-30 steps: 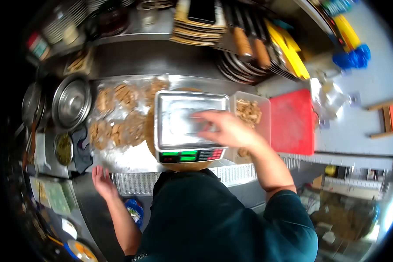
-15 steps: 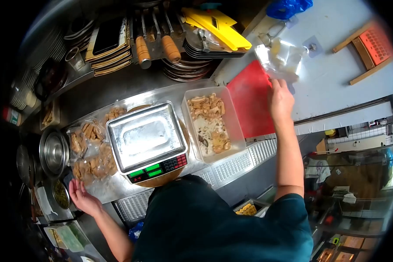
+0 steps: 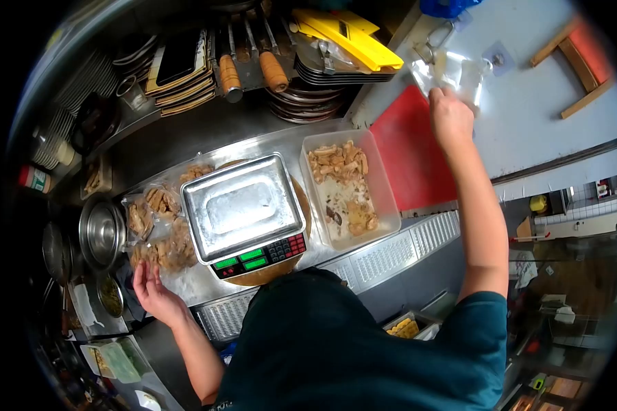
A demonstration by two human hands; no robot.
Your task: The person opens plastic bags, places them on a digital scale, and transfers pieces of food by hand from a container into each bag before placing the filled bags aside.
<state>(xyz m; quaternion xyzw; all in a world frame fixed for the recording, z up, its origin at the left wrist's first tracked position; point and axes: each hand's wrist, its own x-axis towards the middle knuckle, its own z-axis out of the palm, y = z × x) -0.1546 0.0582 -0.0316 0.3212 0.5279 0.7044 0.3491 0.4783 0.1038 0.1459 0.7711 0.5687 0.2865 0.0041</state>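
My right hand (image 3: 452,122) is stretched to the upper right, its fingers pinching the lower edge of a clear plastic bag (image 3: 463,74) on the pale surface. Over at the left, my left hand (image 3: 158,296) holds nothing; its fingers are apart, just below clear bags of brown meat pieces (image 3: 175,243). Between the hands stands a digital scale (image 3: 264,260) with a bare metal tray (image 3: 247,205) on top. A translucent plastic tub (image 3: 384,205), right of the scale, contains more brown meat pieces (image 3: 337,163) and some liquid.
A red board (image 3: 418,157) lies beside the tub. Along the back shelf are wooden-handled tools (image 3: 273,72), a yellow slicer (image 3: 349,41) and stacked dark plates (image 3: 305,106). Metal bowls (image 3: 103,233) stand at the left. A wooden frame (image 3: 576,65) is at the far right.
My right hand has reached farther up over the bag, which looks flatter. My left hand has risen closer to the bagged meat. The whole view has shifted slightly.
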